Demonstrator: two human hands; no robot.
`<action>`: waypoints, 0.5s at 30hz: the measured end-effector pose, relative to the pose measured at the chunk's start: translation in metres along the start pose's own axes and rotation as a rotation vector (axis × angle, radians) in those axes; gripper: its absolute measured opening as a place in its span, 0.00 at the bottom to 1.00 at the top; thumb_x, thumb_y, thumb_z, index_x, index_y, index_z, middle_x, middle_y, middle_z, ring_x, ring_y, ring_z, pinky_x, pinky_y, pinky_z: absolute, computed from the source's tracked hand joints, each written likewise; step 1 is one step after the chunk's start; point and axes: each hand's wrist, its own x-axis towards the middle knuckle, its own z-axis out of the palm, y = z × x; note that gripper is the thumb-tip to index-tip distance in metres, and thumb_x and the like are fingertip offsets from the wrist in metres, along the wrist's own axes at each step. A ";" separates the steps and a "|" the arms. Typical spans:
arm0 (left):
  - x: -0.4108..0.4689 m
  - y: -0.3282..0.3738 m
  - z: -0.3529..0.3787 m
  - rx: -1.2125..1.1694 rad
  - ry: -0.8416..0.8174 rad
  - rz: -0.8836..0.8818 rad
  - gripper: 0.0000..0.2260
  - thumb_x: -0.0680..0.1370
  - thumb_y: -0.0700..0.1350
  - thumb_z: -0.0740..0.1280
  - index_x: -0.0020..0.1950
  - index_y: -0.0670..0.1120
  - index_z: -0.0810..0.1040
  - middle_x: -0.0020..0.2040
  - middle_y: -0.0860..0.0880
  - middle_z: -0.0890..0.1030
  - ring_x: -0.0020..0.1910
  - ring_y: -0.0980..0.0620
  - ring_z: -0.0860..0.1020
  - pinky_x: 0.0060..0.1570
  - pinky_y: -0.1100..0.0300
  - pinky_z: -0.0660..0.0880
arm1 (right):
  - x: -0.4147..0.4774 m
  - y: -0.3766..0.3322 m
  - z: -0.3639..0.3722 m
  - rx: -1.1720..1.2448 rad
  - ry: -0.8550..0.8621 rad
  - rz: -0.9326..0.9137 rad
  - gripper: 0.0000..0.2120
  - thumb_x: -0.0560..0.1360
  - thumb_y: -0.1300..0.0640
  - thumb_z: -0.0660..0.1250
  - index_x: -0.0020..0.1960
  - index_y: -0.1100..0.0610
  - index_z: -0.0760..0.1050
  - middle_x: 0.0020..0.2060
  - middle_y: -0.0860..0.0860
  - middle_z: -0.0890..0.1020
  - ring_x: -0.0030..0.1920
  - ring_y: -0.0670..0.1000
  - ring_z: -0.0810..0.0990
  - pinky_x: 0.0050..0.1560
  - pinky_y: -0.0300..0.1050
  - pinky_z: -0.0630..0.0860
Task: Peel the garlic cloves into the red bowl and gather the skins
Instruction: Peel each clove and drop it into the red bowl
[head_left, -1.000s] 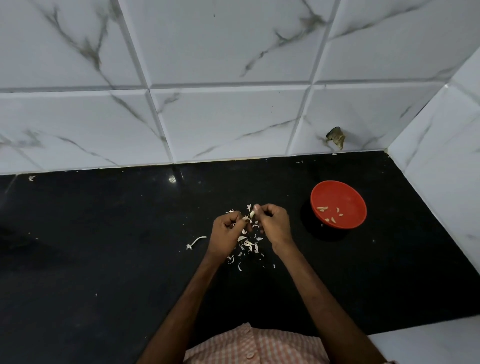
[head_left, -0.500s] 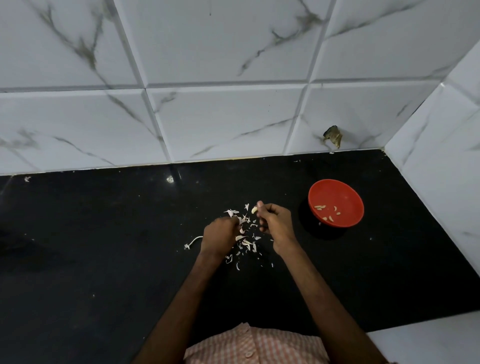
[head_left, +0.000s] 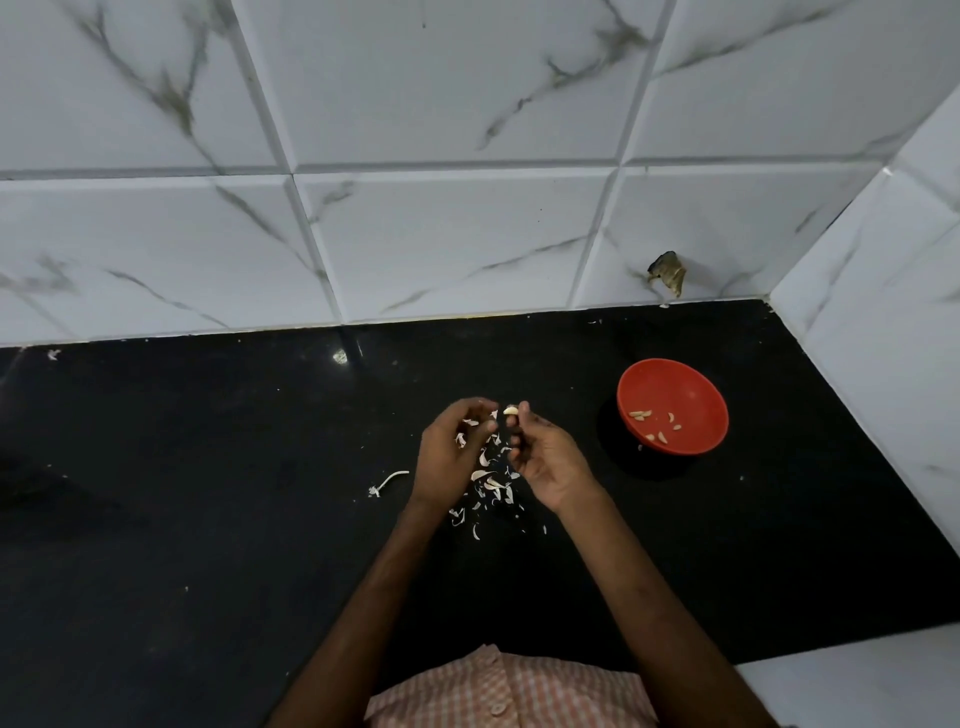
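white marble-look tiles (head_left: 447, 104) close the back and the right side, meeting in a corner. black counter (head_left: 208, 519) runs wide and bare to the left; its near edge meets a white ledge (head_left: 857, 680) at lower right. red bowl (head_left: 675, 384) sits near the right wall, well apart from both hands, with a few peeled cloves (head_left: 640, 414) inside. left hand (head_left: 447, 457) is curled, flecked with skin (whether it pinches any, i cannot tell). right hand (head_left: 550, 462) pinches a pale garlic clove (head_left: 510, 410) at its fingertips. papery skins (head_left: 488, 483) lie scattered between and below the hands.
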 end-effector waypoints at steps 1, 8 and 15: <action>-0.001 0.004 0.002 -0.075 0.008 0.004 0.07 0.78 0.37 0.71 0.55 0.46 0.82 0.52 0.54 0.84 0.50 0.52 0.82 0.50 0.60 0.78 | 0.000 0.003 0.002 -0.003 -0.001 0.015 0.07 0.80 0.54 0.67 0.49 0.57 0.79 0.37 0.48 0.80 0.34 0.43 0.73 0.34 0.35 0.72; -0.004 0.004 0.007 -0.251 0.078 -0.101 0.06 0.78 0.35 0.71 0.53 0.42 0.83 0.49 0.49 0.86 0.49 0.49 0.84 0.50 0.58 0.80 | -0.001 0.013 0.011 -0.105 -0.018 0.012 0.09 0.81 0.53 0.65 0.51 0.57 0.82 0.33 0.45 0.81 0.33 0.43 0.70 0.34 0.36 0.68; -0.008 0.004 0.012 -0.254 0.136 -0.102 0.03 0.79 0.38 0.70 0.53 0.42 0.80 0.49 0.48 0.83 0.50 0.46 0.82 0.51 0.52 0.79 | 0.001 0.016 0.012 -0.247 -0.001 0.018 0.09 0.81 0.56 0.65 0.58 0.59 0.80 0.41 0.49 0.79 0.38 0.46 0.75 0.38 0.41 0.72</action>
